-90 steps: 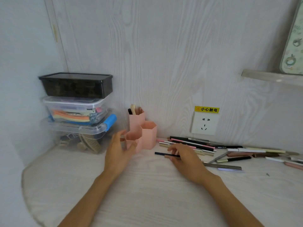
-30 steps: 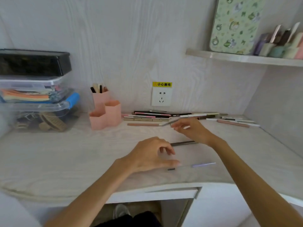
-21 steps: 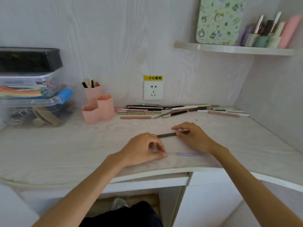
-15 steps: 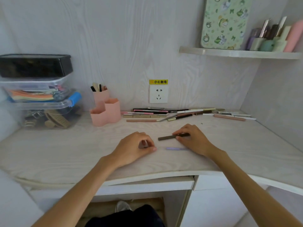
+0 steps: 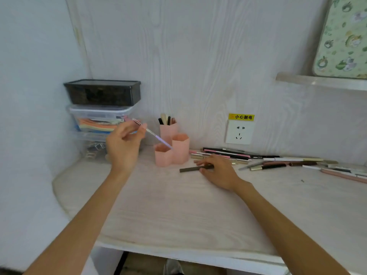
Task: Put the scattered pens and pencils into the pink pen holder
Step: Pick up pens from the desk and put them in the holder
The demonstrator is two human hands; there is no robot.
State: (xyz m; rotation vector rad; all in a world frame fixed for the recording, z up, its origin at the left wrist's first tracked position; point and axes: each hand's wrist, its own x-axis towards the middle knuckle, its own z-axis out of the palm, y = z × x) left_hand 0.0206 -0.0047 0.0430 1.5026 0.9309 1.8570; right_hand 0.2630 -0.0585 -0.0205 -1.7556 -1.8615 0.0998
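Note:
The pink pen holder (image 5: 179, 149), made of hexagonal cups, stands near the back wall; its tall rear cup holds a few pens. My left hand (image 5: 124, 145) is raised to the holder's left and pinches a thin lilac pen (image 5: 158, 138), whose tip slants down over the front cups. My right hand (image 5: 217, 171) lies on the desk with its fingers on a dark pen (image 5: 191, 169) just right of the holder. Several more scattered pens and pencils (image 5: 274, 160) lie in a row along the wall to the right.
Stacked plastic storage boxes (image 5: 103, 114) fill the left corner behind my left hand. A wall socket (image 5: 239, 133) with a yellow label sits above the pens. A shelf (image 5: 321, 82) with a green patterned tin juts out at upper right. The desk's front edge (image 5: 178, 249) curves near me.
My left hand has picked the lilac pen up off the desk and carried it to the holder. My right hand has kept its fingers on the dark pen. The view has swung left.

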